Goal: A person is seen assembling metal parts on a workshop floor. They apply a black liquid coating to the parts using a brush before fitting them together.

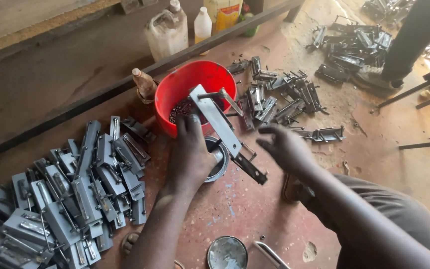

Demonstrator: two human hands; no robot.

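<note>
On the floor [255,209], left hand [189,154] grips metal latch [222,127] beside right hand [287,148].

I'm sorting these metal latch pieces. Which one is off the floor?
The long grey latch piece in the left hand, tilted over the red bowl; the others lie in floor piles.

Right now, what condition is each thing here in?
metal latch: held up, tilted, in left hand
right hand: open, empty
red bucket: upright, small dark parts inside
grey latch pile: heaped on floor
plastic bottle: upright, capped
round tin lid: lying flat
</note>
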